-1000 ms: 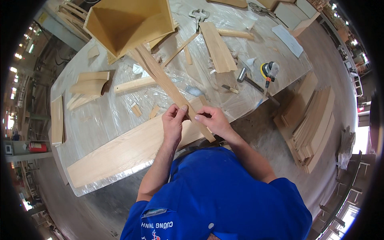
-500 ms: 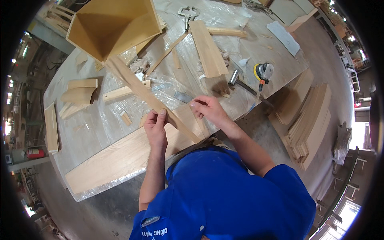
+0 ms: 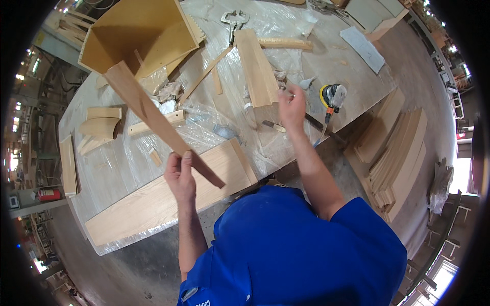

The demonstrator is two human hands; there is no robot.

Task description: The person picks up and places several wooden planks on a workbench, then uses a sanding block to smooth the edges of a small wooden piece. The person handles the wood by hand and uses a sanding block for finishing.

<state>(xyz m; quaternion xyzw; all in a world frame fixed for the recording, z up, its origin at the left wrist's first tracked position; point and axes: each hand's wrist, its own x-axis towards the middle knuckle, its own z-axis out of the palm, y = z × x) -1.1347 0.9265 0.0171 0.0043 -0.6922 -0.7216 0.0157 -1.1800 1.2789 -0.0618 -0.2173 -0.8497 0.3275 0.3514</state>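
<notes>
My left hand (image 3: 181, 176) is closed around a long, thin wooden strip (image 3: 145, 113), which slants up and away to the left above the table. Beneath it, a wide pale board (image 3: 148, 206) lies along the table's near edge. My right hand (image 3: 292, 108) is reached out over the table, fingers curled, beside the near end of another board (image 3: 251, 66). A hammer's dark handle (image 3: 315, 122) shows just right of this hand; the hammer's head is hidden. Whether the fingers grip anything cannot be made out. A small flat-bladed tool (image 3: 274, 126) lies close by.
An orbital sander (image 3: 334, 95) with a hose sits right of my right hand. At the far left stands a large open wooden box (image 3: 138, 38). A locking clamp (image 3: 235, 20) lies at the back. Stacked curved boards (image 3: 393, 158) are beyond the table's right edge.
The strip has been lifted off the wide board and swung left with my left hand. My right hand has moved away from that board, forward and right, to over the hammer's head.
</notes>
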